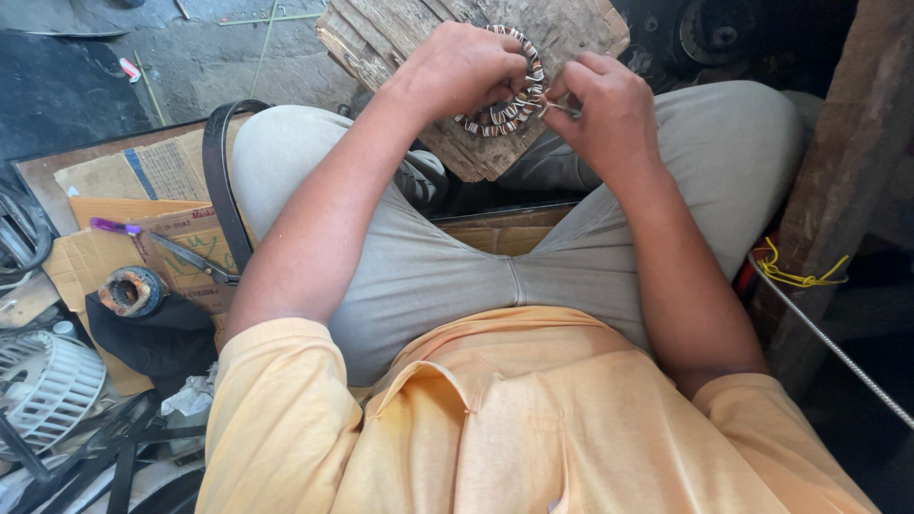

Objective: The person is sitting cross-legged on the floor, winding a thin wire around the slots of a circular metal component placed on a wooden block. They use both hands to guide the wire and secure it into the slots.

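Observation:
A ring-shaped motor winding [506,112], with copper coils and white slot papers, rests on a worn wooden block [562,29] between my knees. My left hand [461,69] covers the ring's left side and grips it. At the ring's right edge my right hand [609,107] pinches a thin metal tool or wire [562,107]. Most of the ring is hidden under my fingers.
On flattened cardboard [143,171] at left lie scissors [195,257] with a purple handle, a black belt [221,181], a small rusty round part [130,291] and a white fan wheel [43,381]. Yellow wire [795,276] and a grey cable hang by a wooden post [847,162] on the right.

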